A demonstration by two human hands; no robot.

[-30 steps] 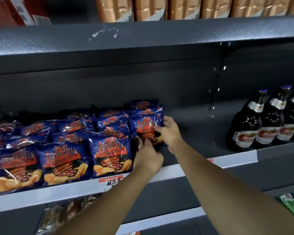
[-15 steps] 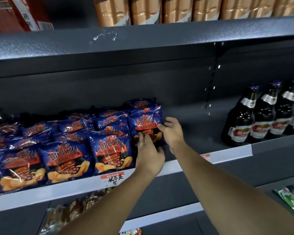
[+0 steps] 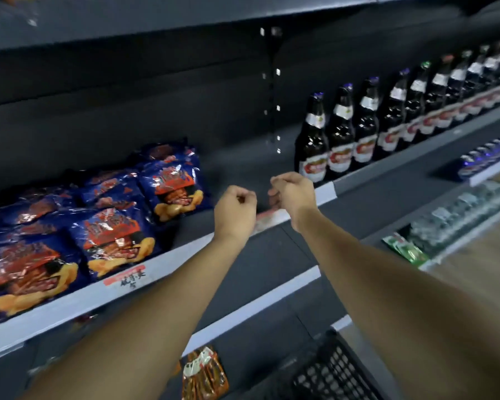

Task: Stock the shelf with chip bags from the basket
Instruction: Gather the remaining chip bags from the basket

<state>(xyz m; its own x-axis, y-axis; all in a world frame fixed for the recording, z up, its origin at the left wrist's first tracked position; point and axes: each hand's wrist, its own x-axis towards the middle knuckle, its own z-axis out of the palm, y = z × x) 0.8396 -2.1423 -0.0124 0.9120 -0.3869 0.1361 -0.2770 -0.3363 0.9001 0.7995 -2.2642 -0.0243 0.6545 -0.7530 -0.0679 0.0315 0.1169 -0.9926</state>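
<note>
Two bare hands hang in front of the dark grey metal shelf (image 3: 243, 166), neither holding anything: the left hand (image 3: 235, 212) is clenched into a fist, and the right hand (image 3: 294, 194) has its fingers (image 3: 274, 194) curled in on nothing. The glossy blue chip bags with red-and-orange print (image 3: 114, 241) lie in overlapping rows on the shelf's left part, and the rightmost bag (image 3: 175, 187) stands propped at the edge of the bare stretch. The black mesh plastic basket (image 3: 329, 373) sits low at the right, its contents out of sight. That end bag looks likeliest to topple into the gap, having no neighbour on its right, and an arm swinging down to the basket could brush the front row off the lip. Filling rightward also brings bags near the dark glass bottles with white-and-red labels (image 3: 312, 145), which a shove could knock. The bags' lettering is blurred beyond reading. A pink tag (image 3: 129, 278) on the shelf's white strip carries dark handwritten characters I cannot make out, and the bottle brand is illegible.
</note>
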